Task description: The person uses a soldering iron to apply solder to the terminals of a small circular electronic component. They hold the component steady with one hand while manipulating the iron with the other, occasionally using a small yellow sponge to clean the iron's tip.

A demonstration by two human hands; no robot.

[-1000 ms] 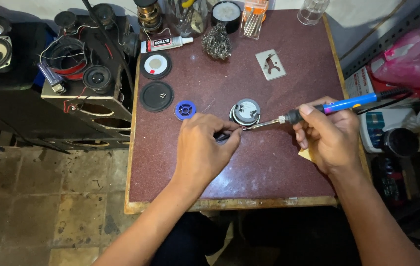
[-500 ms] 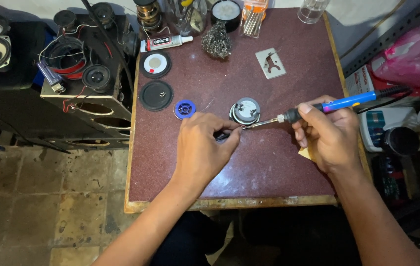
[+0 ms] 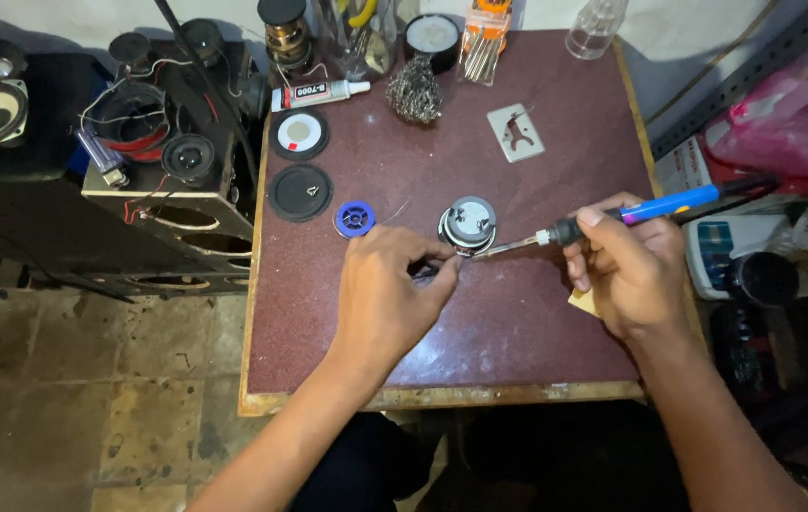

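Note:
A small round speaker driver [image 3: 468,224] with a silver magnet lies on the dark red table [image 3: 518,322]. My right hand [image 3: 627,270] grips a soldering iron [image 3: 613,218] with a blue and black handle; its metal tip reaches the driver's lower right edge. My left hand [image 3: 387,299] sits just left of the driver, fingers pinched at its lower left rim on something thin that I cannot make out. A small blue spool [image 3: 355,219] lies beside my left hand.
Two black round speaker cones [image 3: 300,163], a glue tube [image 3: 319,93], a steel wool ball [image 3: 413,92], a metal plate [image 3: 515,132] and jars of tools stand at the back. Speaker boxes [image 3: 167,171] crowd the left. Clutter and a pink bag [image 3: 793,118] fill the right.

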